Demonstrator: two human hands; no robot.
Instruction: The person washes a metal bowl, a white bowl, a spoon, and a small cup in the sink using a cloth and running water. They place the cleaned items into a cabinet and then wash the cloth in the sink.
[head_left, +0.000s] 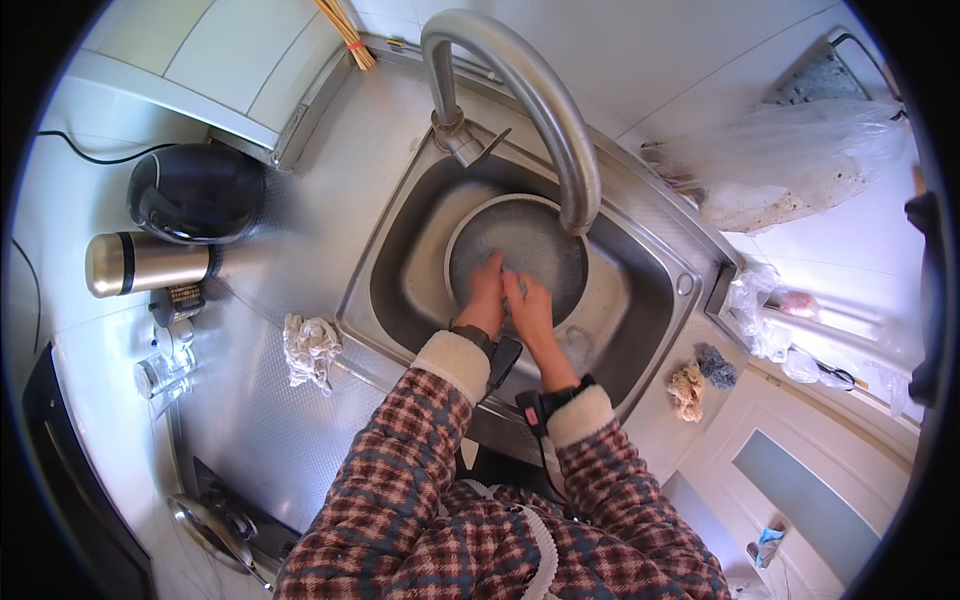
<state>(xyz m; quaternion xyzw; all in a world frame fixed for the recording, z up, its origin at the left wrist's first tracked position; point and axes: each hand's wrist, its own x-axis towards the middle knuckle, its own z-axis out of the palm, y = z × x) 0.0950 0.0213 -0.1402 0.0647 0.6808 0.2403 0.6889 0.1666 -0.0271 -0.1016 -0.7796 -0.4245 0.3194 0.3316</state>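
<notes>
A round grey metal pan or basin (544, 236) rests in the stainless steel sink (637, 337), below the curved faucet (536, 71). Both my hands are close together over its near part. My left hand (487, 295) has its fingers pointing into the vessel; whether it grips anything cannot be seen. Beside it, my right hand (531, 304) has curled fingers and a raised thumb near the left hand. Something small may lie between the hands, but blur hides it. Water or suds lie on the sink floor at the right.
A crumpled cloth (309, 351) lies on the steel counter left of the sink. Two scrubbing pads (686, 391) sit at the right. A dark kettle (199, 193), a gold thermos (150, 264) and glass jars (165, 373) stand at the left. A plastic bag (795, 165) hangs on the right wall.
</notes>
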